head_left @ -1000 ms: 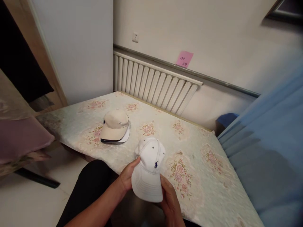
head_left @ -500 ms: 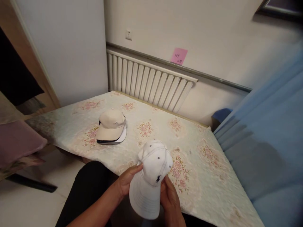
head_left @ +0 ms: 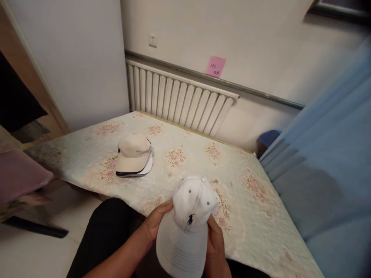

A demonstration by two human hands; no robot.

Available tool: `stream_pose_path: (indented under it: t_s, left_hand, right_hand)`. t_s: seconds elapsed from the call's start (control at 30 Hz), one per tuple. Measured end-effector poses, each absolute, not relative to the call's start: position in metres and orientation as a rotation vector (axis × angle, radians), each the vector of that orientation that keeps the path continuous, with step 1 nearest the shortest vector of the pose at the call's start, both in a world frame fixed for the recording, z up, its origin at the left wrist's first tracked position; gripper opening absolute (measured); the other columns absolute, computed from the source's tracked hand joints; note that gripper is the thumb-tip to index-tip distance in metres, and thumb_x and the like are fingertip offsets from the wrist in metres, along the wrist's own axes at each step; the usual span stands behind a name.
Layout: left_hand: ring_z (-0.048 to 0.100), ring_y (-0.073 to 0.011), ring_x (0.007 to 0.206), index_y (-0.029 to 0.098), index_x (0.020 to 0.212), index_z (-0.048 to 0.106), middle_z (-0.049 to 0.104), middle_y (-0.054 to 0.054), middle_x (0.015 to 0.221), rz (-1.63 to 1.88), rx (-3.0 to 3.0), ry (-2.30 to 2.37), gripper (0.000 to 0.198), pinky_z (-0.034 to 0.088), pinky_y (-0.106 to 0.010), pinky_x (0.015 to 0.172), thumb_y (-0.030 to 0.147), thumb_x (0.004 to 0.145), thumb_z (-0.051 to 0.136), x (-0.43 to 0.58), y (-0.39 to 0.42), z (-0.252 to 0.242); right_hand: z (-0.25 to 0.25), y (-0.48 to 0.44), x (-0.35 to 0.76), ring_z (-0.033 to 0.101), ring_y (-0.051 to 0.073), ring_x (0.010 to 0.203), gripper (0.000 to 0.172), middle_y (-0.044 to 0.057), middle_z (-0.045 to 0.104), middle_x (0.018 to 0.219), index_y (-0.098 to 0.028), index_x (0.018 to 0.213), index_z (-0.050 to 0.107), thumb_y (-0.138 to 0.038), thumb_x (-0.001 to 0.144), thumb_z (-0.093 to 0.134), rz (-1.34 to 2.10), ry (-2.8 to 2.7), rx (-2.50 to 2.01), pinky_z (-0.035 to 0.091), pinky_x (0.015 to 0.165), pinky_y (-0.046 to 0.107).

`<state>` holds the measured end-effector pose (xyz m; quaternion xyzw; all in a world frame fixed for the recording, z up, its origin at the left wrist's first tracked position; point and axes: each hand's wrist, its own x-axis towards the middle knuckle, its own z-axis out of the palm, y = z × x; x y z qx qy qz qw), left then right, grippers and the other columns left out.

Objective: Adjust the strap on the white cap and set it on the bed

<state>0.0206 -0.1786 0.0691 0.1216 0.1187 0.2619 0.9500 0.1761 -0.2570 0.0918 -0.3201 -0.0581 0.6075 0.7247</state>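
Observation:
Between my two hands is a white baseball cap (head_left: pixel 193 204) with a small dark embroidered logo on its front, brim pointing down toward me. My left hand (head_left: pixel 158 218) grips its left side, the thumb lying along the crown's lower edge. On the other side my right hand (head_left: pixel 215 241) holds the cap near the brim's base; some of its fingers are hidden behind the cap. A stack of caps (head_left: pixel 133 154) rests on the bed to the left, a beige one on top with dark and white brims showing below.
The bed (head_left: pixel 191 146) has a pale floral cover. Behind it are a white radiator (head_left: pixel 179 96) and a wall with a pink note (head_left: pixel 216 66). A blue curtain (head_left: pixel 327 173) hangs at the right. A pink cloth (head_left: pixel 23 173) is at the left edge.
The white cap has turned so its logo and front face me more squarely, and sits slightly lower. Both hands keep hold of it. My view has shifted a little.

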Motion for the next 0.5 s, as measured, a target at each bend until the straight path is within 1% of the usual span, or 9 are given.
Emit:
stream_pose_path:
  t_s: [0.1,0.23,0.4,0.5]
  left_hand:
    - [0.066,-0.0301,0.091,0.007,0.117,0.060,0.072,-0.016,0.091,0.462,0.158,0.285,0.040,0.044,-0.042,0.088,0.027,0.083,0.054,0.0227,-0.1793,0.0700]
    - [0.063,-0.0325,0.099,0.004,0.118,0.059,0.071,-0.018,0.094,0.355,0.100,0.299,0.051,0.044,-0.042,0.089,0.041,0.084,0.052,0.0228,-0.1803,0.0699]
    - [0.062,-0.0325,0.100,0.002,0.116,0.059,0.070,-0.018,0.096,0.333,0.087,0.275,0.056,0.045,-0.041,0.088,0.047,0.083,0.051,0.0235,-0.1808,0.0722]
    - [0.064,-0.0319,0.096,0.004,0.116,0.060,0.071,-0.016,0.093,0.365,0.094,0.299,0.054,0.046,-0.041,0.087,0.046,0.082,0.053,0.0238,-0.1801,0.0728]
  right_hand:
    - [0.0950,-0.2581,0.1759,0.066,0.026,0.093,0.024,0.010,0.074,0.087,-0.014,0.089,0.071,-0.022,0.067,0.070,1.402,-0.020,-0.682,0.045,0.092,0.047]
    - [0.0981,-0.2596,0.1766,0.068,0.028,0.086,0.024,0.010,0.074,0.084,-0.015,0.086,0.072,-0.029,0.067,0.069,1.473,0.069,-0.668,0.045,0.091,0.049]
    - [0.1008,-0.2584,0.1751,0.067,0.029,0.091,0.029,0.009,0.074,0.088,-0.017,0.087,0.073,-0.036,0.065,0.070,1.456,0.006,-0.678,0.042,0.095,0.050]
    - [0.0981,-0.2555,0.1736,0.066,0.029,0.095,0.028,0.009,0.074,0.089,-0.017,0.090,0.072,-0.033,0.068,0.068,1.398,-0.032,-0.724,0.042,0.096,0.049]
